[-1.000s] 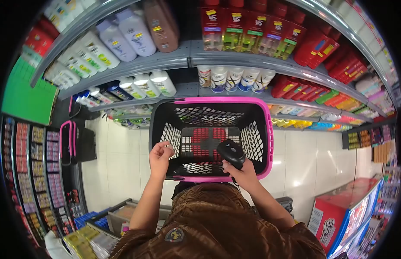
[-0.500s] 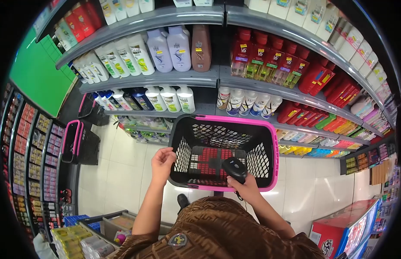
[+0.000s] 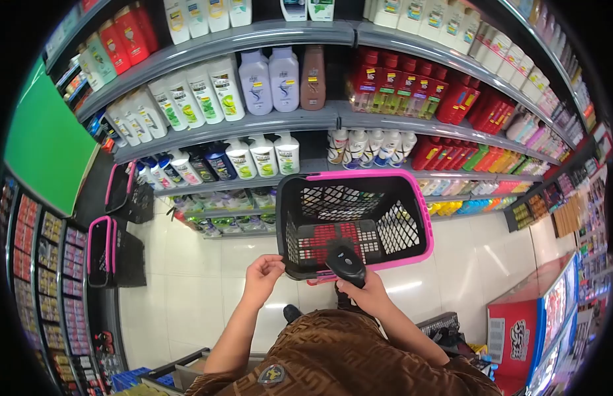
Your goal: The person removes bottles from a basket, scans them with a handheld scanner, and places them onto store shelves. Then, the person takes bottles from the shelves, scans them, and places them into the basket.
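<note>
My right hand (image 3: 369, 295) is wrapped around a black handheld barcode scanner (image 3: 346, 263), its rounded head tilted over the near edge of a shopping basket. The black mesh shopping basket (image 3: 290, 218) has a pink rim along its back, right and near edges. Its inside is in plain view, and red and white show through the mesh floor. At the near left corner of the basket is my left hand (image 3: 261, 278), thumb and fingers bent together at the rim. Whether they grip the rim or hold something small cannot be made out.
Shelves of shampoo bottles (image 3: 286, 86) curve across the front. Two black baskets with pink handles (image 3: 125, 254) stand at the left, near a rack of small packages (image 3: 49, 264). At the lower right is a red display case (image 3: 514, 333). Pale floor tiles (image 3: 194, 284) lie below.
The view has shifted, and the basket sits slightly farther right in it. My left hand is lower, beside the near left corner. The scanner remains in my right hand, now slightly left of before.
</note>
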Demonstrator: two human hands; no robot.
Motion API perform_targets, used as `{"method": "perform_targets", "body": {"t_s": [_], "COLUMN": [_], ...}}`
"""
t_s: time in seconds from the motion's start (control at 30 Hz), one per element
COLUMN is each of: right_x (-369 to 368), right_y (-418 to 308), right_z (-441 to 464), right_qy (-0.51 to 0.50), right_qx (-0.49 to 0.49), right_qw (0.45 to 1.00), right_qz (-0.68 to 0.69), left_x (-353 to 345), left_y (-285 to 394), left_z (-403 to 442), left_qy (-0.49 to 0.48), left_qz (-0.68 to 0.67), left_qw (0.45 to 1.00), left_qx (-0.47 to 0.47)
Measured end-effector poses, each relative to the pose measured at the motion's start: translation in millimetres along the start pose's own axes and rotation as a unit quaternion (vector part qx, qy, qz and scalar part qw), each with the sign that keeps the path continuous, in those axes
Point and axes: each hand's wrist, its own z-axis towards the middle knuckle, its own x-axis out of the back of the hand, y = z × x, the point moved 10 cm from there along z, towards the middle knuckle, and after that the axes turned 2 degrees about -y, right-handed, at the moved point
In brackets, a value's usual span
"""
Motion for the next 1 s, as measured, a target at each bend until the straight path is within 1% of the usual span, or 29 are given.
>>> {"method": "perform_targets", "body": {"t_s": [0.03, 0.1, 0.13, 0.23, 0.27, 0.33, 0.37, 0.43, 0.47, 0.5, 0.53, 0.57, 0.6, 0.63, 0.7, 0.77, 0.8, 0.83, 0.87, 0.9, 0.97, 1.0], "right_x": [-1.2, -1.8, 4.1, 17.6, 22.4, 30.7, 35.5, 39.0, 49.3, 56.3, 65.7, 81.6, 99.5, 116.9, 153.1, 178.9, 193.6, 205.8, 217.6, 226.9, 240.3, 246.2], "right_y": [-3.9, -16.5, -6.8, 17.0, 19.5, 20.9, 17.6, -3.2, -4.8, -9.2, -11.4, -3.7, -7.7, -13.2, -13.3, -18.4, -8.1, -3.9, 3.1, 9.6, 16.3, 20.8], "right_z": [-5.1, -14.5, -18.5, -19.5, -20.4, -18.0, -17.2, -16.3, -16.6, -17.0, -19.2, -20.6, -21.8, -27.0, -40.0, -49.9, -50.1, -52.5, -53.1, -52.9, -54.9, -55.0], "right_qy": [0.012, 0.038, 0.06, 0.048, 0.045, 0.02, 0.021, 0.003, 0.01, -0.01, -0.032, -0.026, -0.012, 0.0, -0.008, -0.03, -0.03, -0.035, -0.042, -0.05, -0.048, -0.039], "right_qx": [-0.004, 0.015, 0.01, -0.007, -0.007, -0.052, -0.051, 0.031, 0.031, 0.043, 0.056, 0.055, 0.099, 0.141, 0.134, 0.17, 0.157, 0.157, 0.134, 0.11, 0.096, 0.085], "right_qw": [1.0, 0.998, 0.998, 0.999, 0.999, 0.998, 0.998, 0.991, 0.991, 0.99, 0.988, 0.988, 0.992, 0.99, 0.991, 0.984, 0.987, 0.987, 0.99, 0.992, 0.994, 0.995], "right_qz": [-0.002, 0.038, 0.023, 0.01, 0.01, -0.021, -0.019, 0.127, 0.127, 0.133, 0.138, 0.14, 0.078, 0.017, 0.024, -0.042, -0.007, -0.006, 0.016, 0.037, 0.034, 0.029], "left_x": [-0.9, -7.9, -14.4, -45.3, -53.1, -93.1, -107.9, -163.6, -188.6, -211.2, -232.9, -253.0, -262.9, -284.9, -318.3, -348.1, -361.8, -373.4, -380.3, -387.2, -391.1, -394.8], "left_y": [0.6, -0.3, -1.9, 3.7, 4.6, 6.1, 9.0, 17.3, 22.1, 25.2, 31.8, 33.8, 17.1, 9.9, -6.1, -12.9, -13.5, -12.2, -9.5, -12.3, -20.5, -19.0], "left_z": [0.5, -0.1, -0.4, -8.1, -11.5, -19.7, -21.1, -33.2, -36.4, -36.2, -33.2, -30.8, -20.7, -19.9, -5.5, -0.5, 2.8, 5.0, 2.7, 3.6, 3.1, 2.8], "left_qy": [-0.012, -0.041, -0.057, -0.098, -0.095, -0.185, -0.186, -0.284, -0.324, -0.33, -0.318, -0.303, -0.24, -0.242, -0.146, -0.13, -0.13, -0.128, -0.1, -0.093, -0.066, -0.07], "left_qz": [-0.003, -0.032, -0.037, -0.036, -0.035, -0.057, -0.055, -0.117, -0.114, -0.114, -0.148, -0.181, -0.145, -0.143, -0.256, -0.257, -0.252, -0.247, -0.239, -0.241, -0.211, -0.218], "left_qw": [1.0, 0.999, 0.998, 0.994, 0.995, 0.981, 0.981, 0.949, 0.937, 0.935, 0.935, 0.934, 0.956, 0.955, 0.943, 0.943, 0.945, 0.948, 0.957, 0.958, 0.968, 0.965], "left_qx": [0.003, 0.005, 0.011, 0.01, 0.01, 0.031, 0.031, 0.073, 0.063, 0.065, 0.059, 0.055, 0.088, 0.093, 0.156, 0.167, 0.161, 0.154, 0.131, 0.128, 0.12, 0.124]}}
